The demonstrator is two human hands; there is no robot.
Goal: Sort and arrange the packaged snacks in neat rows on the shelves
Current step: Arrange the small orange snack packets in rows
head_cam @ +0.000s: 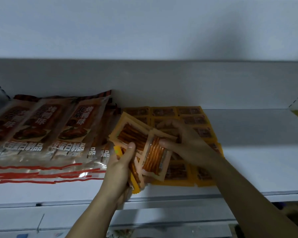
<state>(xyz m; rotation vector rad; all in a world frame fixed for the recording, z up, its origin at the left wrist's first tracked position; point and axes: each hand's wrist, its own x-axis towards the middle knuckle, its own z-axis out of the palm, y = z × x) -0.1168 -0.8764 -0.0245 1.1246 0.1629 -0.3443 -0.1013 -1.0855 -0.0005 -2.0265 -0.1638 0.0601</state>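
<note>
In the head view, the left hand (122, 162) grips a small stack of orange snack packets (132, 140) over the front half of the white shelf (256, 152), thumb pressed flat on the top packet and fingers curled beneath, likely so the bundle stays squared while packets are dealt off one at a time. The right hand (181, 138) pinches a single packet (155, 157) by its upper right edge, thumb on the clear window that shows the reddish strips, fingers behind it; this packet is tilted and overlaps the stack, so it seems to be passing between the bundle and the shelf, though which way cannot be told. Under and behind the right hand lie the yellow packets (189, 111), flat in rows that touch edge to edge and reach the shelf's back wall, which suggests the held ones belong in that grid. Just to the left, larger red-and-clear bags (46, 133) lie overlapped in a separate group, keeping the kinds apart. Both forearms reach up from below, the left rising almost straight, the right coming in on a diagonal from the lower right, wrist bent over the yellow rows.
</note>
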